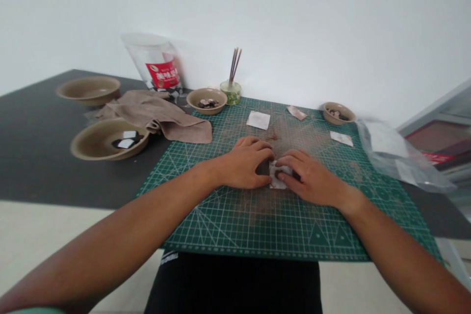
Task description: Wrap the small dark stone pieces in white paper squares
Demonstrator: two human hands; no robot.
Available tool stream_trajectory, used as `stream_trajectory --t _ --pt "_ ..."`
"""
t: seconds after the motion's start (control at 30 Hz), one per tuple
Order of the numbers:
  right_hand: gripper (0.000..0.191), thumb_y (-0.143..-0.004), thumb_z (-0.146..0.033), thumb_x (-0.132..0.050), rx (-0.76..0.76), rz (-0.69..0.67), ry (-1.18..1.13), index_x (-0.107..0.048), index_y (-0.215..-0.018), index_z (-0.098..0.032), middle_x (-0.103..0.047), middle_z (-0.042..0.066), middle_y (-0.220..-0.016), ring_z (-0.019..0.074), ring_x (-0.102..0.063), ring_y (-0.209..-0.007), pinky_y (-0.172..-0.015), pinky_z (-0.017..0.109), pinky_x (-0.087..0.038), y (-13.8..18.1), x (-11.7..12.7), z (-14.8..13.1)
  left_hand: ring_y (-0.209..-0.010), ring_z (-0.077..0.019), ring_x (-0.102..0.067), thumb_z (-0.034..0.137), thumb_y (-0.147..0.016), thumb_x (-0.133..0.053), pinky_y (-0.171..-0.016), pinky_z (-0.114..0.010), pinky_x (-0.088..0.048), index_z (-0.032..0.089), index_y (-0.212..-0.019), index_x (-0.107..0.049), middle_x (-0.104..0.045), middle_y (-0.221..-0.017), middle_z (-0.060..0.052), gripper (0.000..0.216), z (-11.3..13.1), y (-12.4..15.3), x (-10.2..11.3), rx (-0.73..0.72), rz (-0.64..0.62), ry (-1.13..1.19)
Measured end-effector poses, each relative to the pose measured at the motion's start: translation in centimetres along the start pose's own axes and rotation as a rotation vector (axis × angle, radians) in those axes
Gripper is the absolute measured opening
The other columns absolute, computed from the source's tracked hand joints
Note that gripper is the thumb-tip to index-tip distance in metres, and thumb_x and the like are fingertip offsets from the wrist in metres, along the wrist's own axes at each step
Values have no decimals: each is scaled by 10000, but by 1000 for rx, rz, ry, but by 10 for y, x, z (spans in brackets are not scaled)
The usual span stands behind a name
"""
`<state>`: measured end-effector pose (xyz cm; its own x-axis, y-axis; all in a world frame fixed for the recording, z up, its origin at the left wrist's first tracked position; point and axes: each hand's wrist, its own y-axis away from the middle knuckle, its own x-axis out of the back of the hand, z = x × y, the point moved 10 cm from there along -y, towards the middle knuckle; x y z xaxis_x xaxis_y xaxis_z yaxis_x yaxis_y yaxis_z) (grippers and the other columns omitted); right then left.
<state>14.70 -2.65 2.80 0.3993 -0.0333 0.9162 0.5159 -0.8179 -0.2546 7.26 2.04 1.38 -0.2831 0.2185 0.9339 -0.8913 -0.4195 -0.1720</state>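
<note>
A small white square sheet (pixel 276 180) with brownish smudges lies flat on the green cutting mat (pixel 221 216), between my two hands. My left hand (pixel 250 163) rests on the mat, its thumb and bent fingertips closed in on the sheet's left edge. Over the sheet's right part, my right hand (pixel 312 176) has thumb and fingers drawn together and pressed down. Whatever is under those fingertips is too small and hidden to make out. Brown dust spreads over the mat around both hands.
Another white square (pixel 258 120) and smaller pieces (pixel 341 138) lie farther back. Small bowls (pixel 207 101) (pixel 338 114) hold dark and pale bits. Leftward are a brown cloth (pixel 158 115), larger bowls (pixel 106 142) and a clear tub (pixel 154 64). A plastic bag (pixel 401 157) lies right. Sticks stand in a green holder (pixel 231 92).
</note>
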Motion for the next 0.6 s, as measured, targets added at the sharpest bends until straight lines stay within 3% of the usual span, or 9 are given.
stream_trajectory --t 0.13,0.4,0.6 --pt "135 -920 -151 -544 40 -59 -20 -616 -1020 -208 -649 70 -1008 232 -584 -982 -903 425 -459 -1 -4 -3 -1312 -364 -383 453 -799 -684 -1093 -533 -277 235 -1197 -606 -500 -1406 -88 460 3 1 0 -18 -3 -3" --pt "160 -930 -167 -547 84 -71 -32 -660 -1028 -226 -668 78 -1041 239 -603 -1008 -916 447 -480 1 -9 -4 -1321 -362 -392 441 -786 -705 -1111 -533 -253 237 -1161 -627 -508 -1400 -93 434 5 2 1 -51 37 12" --pt "147 -958 -193 -530 68 -71 -40 -668 -1004 -215 -678 77 -1032 231 -611 -1009 -920 421 -484 0 -11 -1 -1333 -364 -388 481 -813 -675 -1109 -526 -264 215 -1133 -616 -475 -1432 -111 420 4 1 -2 -33 -5 -15"
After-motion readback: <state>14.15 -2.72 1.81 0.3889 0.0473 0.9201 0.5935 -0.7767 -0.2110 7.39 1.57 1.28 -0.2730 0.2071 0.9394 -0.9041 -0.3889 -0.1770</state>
